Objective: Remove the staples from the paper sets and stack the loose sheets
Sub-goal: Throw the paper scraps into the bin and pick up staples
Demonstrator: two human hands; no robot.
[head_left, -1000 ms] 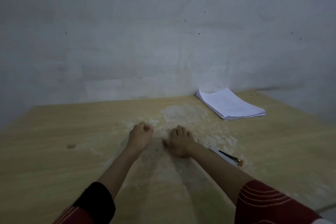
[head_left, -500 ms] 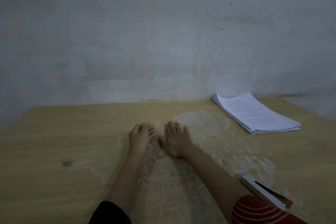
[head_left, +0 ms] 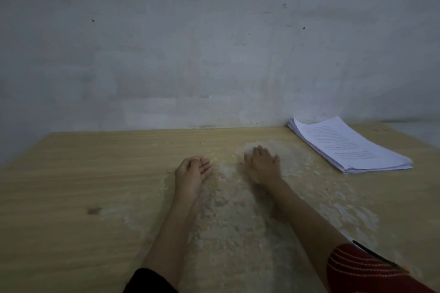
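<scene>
Both hands lay empty on the desk (head_left: 95,173), a little apart. The left hand (head_left: 192,171) rested on its edge with the fingers loosely curled around nothing, and the right hand (head_left: 262,166) was spread flat, palm down. The stack of paper (head_left: 350,147) sat beyond and to the right of the right hand, well clear of its fingertips. Its long axis ran slantwise from the wall (head_left: 214,43) back toward the person's right side. The right hand was plainly the nearer one, and I judged it would reach across first. Nothing stood between it and the sheets, only a pale worn patch (head_left: 238,221) under both forearms. Behind the right hand, by the red sleeve (head_left: 357,273), a slim dark tool (head_left: 378,256) with an orange tip poked out, mostly hidden, so I couldn't tell what it was
</scene>
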